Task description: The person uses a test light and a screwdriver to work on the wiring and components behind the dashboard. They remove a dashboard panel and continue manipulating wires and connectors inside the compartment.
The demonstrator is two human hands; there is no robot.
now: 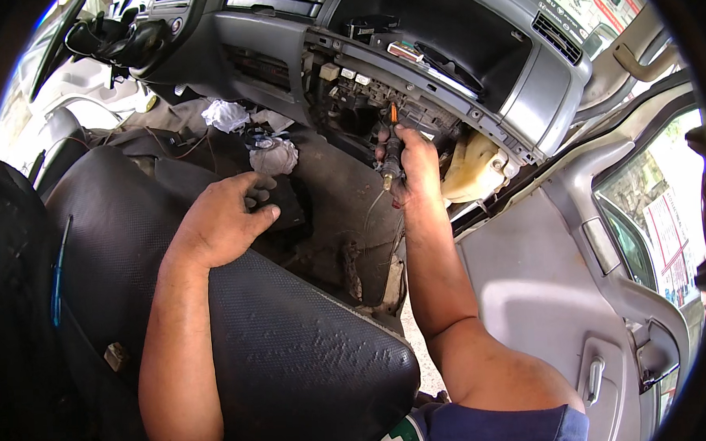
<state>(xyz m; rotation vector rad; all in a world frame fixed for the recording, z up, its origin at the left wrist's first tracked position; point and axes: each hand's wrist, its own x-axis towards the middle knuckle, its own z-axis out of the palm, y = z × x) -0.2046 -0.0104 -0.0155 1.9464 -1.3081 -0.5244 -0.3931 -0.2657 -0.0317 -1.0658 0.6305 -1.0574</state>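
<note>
My right hand (418, 164) is closed around a dark, slim cylindrical tool (391, 164) in front of the opened lower dashboard. The tool has a brass-coloured end, and a thin wire hangs down from it. An orange piece (394, 112) shows just above the grip; I cannot tell whether it belongs to the tool. Behind this hand lies the exposed fuse and connector area (363, 90), partly covered by my fingers. My left hand (228, 218) hovers above the front edge of the black seat (311, 340), fingers loosely bent, thumb apart, with nothing in it.
Crumpled white cloths (274, 156) lie on the floor by the centre. A blue screwdriver (58, 281) rests at the left of the seat. The dashboard tray (463, 26) holds a small box and dark items. To the right stands the open door (529, 291); a yellowed plastic part (474, 170) sits under the dash.
</note>
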